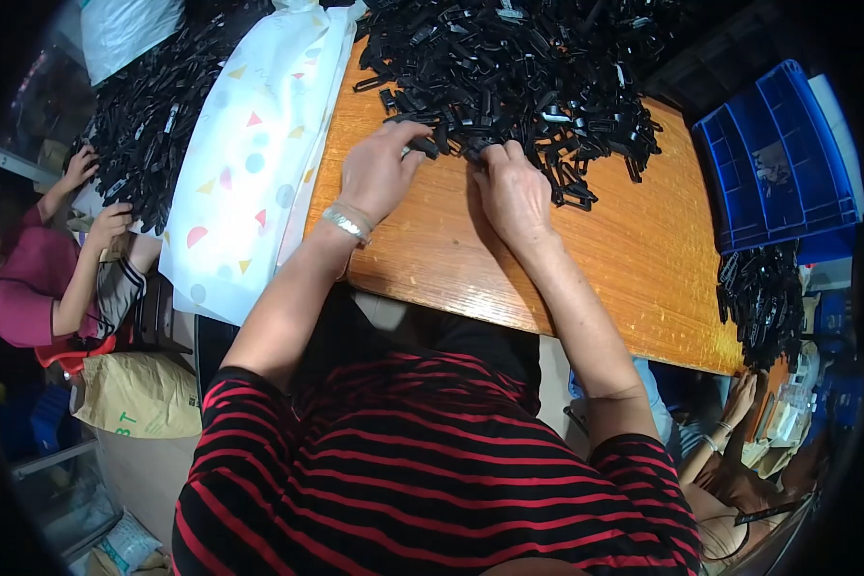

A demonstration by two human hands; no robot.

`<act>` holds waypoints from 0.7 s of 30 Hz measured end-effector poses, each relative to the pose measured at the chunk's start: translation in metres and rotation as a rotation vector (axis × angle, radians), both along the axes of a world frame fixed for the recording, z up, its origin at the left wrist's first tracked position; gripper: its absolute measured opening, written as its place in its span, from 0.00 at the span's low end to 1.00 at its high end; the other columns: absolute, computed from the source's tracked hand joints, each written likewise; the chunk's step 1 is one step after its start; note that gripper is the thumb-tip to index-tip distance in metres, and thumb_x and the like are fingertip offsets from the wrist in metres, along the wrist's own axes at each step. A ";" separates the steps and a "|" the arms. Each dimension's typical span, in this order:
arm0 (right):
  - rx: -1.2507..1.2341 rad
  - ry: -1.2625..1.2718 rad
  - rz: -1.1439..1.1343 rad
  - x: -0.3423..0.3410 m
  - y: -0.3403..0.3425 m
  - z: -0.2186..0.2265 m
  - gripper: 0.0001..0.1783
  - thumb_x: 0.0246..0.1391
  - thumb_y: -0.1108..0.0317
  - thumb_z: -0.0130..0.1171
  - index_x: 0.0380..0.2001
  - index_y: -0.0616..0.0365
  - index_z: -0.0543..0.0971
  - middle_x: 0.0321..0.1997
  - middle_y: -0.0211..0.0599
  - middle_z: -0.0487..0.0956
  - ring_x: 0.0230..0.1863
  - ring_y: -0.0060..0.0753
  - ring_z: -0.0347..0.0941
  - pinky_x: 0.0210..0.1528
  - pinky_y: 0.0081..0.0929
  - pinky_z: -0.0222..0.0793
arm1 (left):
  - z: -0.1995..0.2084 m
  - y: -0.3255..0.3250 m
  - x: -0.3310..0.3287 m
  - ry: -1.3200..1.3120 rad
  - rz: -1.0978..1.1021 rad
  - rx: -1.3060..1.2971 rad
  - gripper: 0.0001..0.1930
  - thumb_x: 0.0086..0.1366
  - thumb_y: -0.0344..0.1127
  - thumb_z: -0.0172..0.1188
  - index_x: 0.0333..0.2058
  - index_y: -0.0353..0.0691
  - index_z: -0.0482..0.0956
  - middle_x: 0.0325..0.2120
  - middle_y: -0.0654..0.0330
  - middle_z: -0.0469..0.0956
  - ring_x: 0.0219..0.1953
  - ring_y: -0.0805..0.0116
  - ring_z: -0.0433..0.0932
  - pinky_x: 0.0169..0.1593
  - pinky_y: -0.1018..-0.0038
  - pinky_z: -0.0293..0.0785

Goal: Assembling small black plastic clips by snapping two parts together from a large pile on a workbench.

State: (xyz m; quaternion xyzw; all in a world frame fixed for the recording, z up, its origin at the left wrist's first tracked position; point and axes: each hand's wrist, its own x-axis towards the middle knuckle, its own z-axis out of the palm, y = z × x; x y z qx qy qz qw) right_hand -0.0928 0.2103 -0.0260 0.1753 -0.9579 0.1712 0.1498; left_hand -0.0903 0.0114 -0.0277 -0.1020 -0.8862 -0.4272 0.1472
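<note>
Hands (379, 173) (514, 192) gripping glossy black plastic clips (518, 67).

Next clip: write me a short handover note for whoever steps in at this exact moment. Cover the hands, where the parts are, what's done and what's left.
Left hand: palm down on the wooden table, fingers closed on a small black plastic part at the near edge of the pile.
Right hand: beside it, fingertips pressed into the same edge; whether it grips a part cannot be told.
Parts: large heap of black plastic clips across the far side of the table; a smaller heap at the right, below an empty-looking blue bin.
Done: no sorted or finished batch is visible.
Left: nearly the whole heap remains.
</note>
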 end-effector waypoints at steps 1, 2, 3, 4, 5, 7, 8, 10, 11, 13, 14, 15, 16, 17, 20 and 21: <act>-0.007 0.059 0.002 0.000 0.003 -0.002 0.09 0.48 0.69 0.63 0.33 0.60 0.77 0.34 0.42 0.73 0.33 0.48 0.76 0.32 0.40 0.73 | -0.002 0.000 -0.004 0.054 0.020 -0.191 0.11 0.57 0.31 0.62 0.40 0.42 0.79 0.28 0.57 0.76 0.33 0.57 0.77 0.37 0.65 0.74; -0.006 0.057 0.004 0.002 0.006 -0.004 0.09 0.48 0.69 0.63 0.33 0.60 0.77 0.34 0.42 0.73 0.33 0.48 0.76 0.32 0.40 0.73 | -0.004 -0.001 -0.006 0.107 0.040 -0.382 0.11 0.57 0.32 0.62 0.39 0.43 0.79 0.30 0.55 0.76 0.34 0.53 0.78 0.36 0.62 0.74; -0.012 0.083 0.037 0.006 0.010 -0.005 0.09 0.48 0.70 0.64 0.33 0.60 0.77 0.33 0.42 0.73 0.33 0.48 0.76 0.31 0.39 0.72 | -0.007 -0.002 -0.006 0.104 0.040 -0.380 0.11 0.57 0.32 0.62 0.39 0.43 0.79 0.30 0.55 0.76 0.34 0.53 0.78 0.36 0.62 0.74; -0.016 0.108 0.064 0.008 0.014 -0.005 0.09 0.48 0.71 0.64 0.32 0.61 0.77 0.32 0.42 0.73 0.33 0.47 0.76 0.30 0.39 0.72 | -0.005 -0.003 -0.005 0.108 0.045 -0.395 0.11 0.56 0.32 0.63 0.39 0.43 0.79 0.30 0.55 0.75 0.35 0.53 0.77 0.36 0.61 0.74; -0.073 0.118 0.107 0.009 0.018 -0.006 0.08 0.47 0.72 0.64 0.32 0.62 0.77 0.31 0.42 0.73 0.32 0.47 0.75 0.28 0.39 0.71 | -0.004 -0.003 -0.005 0.112 0.051 -0.409 0.11 0.56 0.33 0.63 0.39 0.43 0.79 0.31 0.55 0.75 0.35 0.53 0.77 0.36 0.61 0.74; -0.106 0.038 0.109 0.013 0.021 0.002 0.09 0.47 0.72 0.64 0.34 0.62 0.78 0.31 0.43 0.73 0.32 0.47 0.75 0.29 0.39 0.72 | 0.002 -0.004 -0.001 0.090 0.040 -0.432 0.10 0.56 0.33 0.63 0.38 0.43 0.79 0.31 0.55 0.75 0.35 0.53 0.77 0.36 0.62 0.74; -0.142 -0.038 0.117 0.015 0.022 0.006 0.10 0.47 0.72 0.64 0.35 0.61 0.78 0.31 0.43 0.73 0.32 0.47 0.75 0.30 0.39 0.72 | 0.004 -0.004 0.002 0.071 0.036 -0.458 0.09 0.56 0.34 0.63 0.37 0.43 0.80 0.30 0.56 0.75 0.35 0.53 0.77 0.36 0.63 0.73; -0.134 -0.011 0.106 0.008 0.017 0.004 0.12 0.48 0.72 0.64 0.37 0.60 0.78 0.32 0.42 0.73 0.33 0.47 0.75 0.31 0.39 0.72 | 0.003 -0.004 0.005 0.060 0.024 -0.438 0.08 0.57 0.34 0.63 0.36 0.43 0.80 0.30 0.55 0.75 0.34 0.53 0.77 0.36 0.63 0.73; -0.126 0.019 0.097 0.003 0.014 0.004 0.13 0.48 0.72 0.63 0.39 0.59 0.78 0.33 0.42 0.72 0.34 0.47 0.75 0.32 0.39 0.73 | 0.004 -0.004 0.006 0.051 0.014 -0.418 0.07 0.57 0.34 0.63 0.35 0.42 0.81 0.30 0.55 0.75 0.34 0.53 0.77 0.36 0.62 0.72; -0.076 0.041 0.096 -0.005 0.008 -0.001 0.14 0.48 0.72 0.63 0.41 0.57 0.78 0.34 0.42 0.72 0.35 0.47 0.75 0.33 0.39 0.73 | 0.007 -0.001 0.012 0.031 0.005 -0.420 0.06 0.57 0.34 0.63 0.34 0.42 0.81 0.30 0.55 0.75 0.34 0.52 0.76 0.36 0.62 0.72; -0.023 0.059 0.098 -0.008 0.006 -0.003 0.16 0.48 0.71 0.63 0.43 0.56 0.78 0.36 0.42 0.72 0.36 0.47 0.75 0.35 0.39 0.73 | 0.009 0.001 0.015 0.006 -0.002 -0.418 0.06 0.57 0.34 0.63 0.33 0.42 0.81 0.30 0.55 0.75 0.34 0.52 0.76 0.36 0.61 0.72; -0.032 0.075 0.096 -0.009 0.005 -0.003 0.14 0.48 0.70 0.63 0.41 0.56 0.78 0.38 0.42 0.71 0.37 0.48 0.75 0.36 0.40 0.73 | 0.010 0.002 0.018 -0.001 -0.027 -0.410 0.06 0.58 0.33 0.62 0.35 0.43 0.81 0.31 0.55 0.75 0.35 0.51 0.76 0.37 0.61 0.72; -0.034 0.073 0.102 -0.010 0.005 -0.003 0.14 0.48 0.70 0.63 0.41 0.56 0.78 0.38 0.42 0.71 0.37 0.48 0.75 0.36 0.40 0.73 | 0.013 0.001 0.022 -0.003 -0.022 -0.411 0.06 0.58 0.33 0.62 0.35 0.43 0.81 0.31 0.55 0.75 0.35 0.51 0.76 0.37 0.61 0.72; -0.016 0.072 0.114 -0.011 0.007 -0.003 0.13 0.48 0.70 0.63 0.39 0.56 0.77 0.38 0.42 0.71 0.37 0.49 0.75 0.36 0.40 0.73 | 0.015 0.001 0.025 -0.021 -0.044 -0.405 0.06 0.58 0.31 0.61 0.36 0.43 0.81 0.32 0.55 0.75 0.35 0.51 0.76 0.38 0.61 0.72; 0.022 0.028 0.134 -0.008 0.009 0.003 0.11 0.48 0.71 0.63 0.35 0.58 0.75 0.38 0.45 0.73 0.36 0.51 0.76 0.35 0.42 0.73 | 0.015 -0.002 0.035 -0.052 -0.066 -0.386 0.08 0.59 0.29 0.59 0.38 0.43 0.80 0.33 0.54 0.75 0.36 0.51 0.76 0.39 0.61 0.72; 0.016 -0.049 0.156 -0.004 0.010 0.007 0.11 0.47 0.71 0.63 0.35 0.59 0.75 0.35 0.46 0.75 0.35 0.52 0.76 0.34 0.42 0.73 | 0.013 -0.004 0.037 -0.062 -0.070 -0.375 0.10 0.59 0.27 0.59 0.40 0.43 0.79 0.34 0.54 0.75 0.37 0.51 0.76 0.40 0.61 0.72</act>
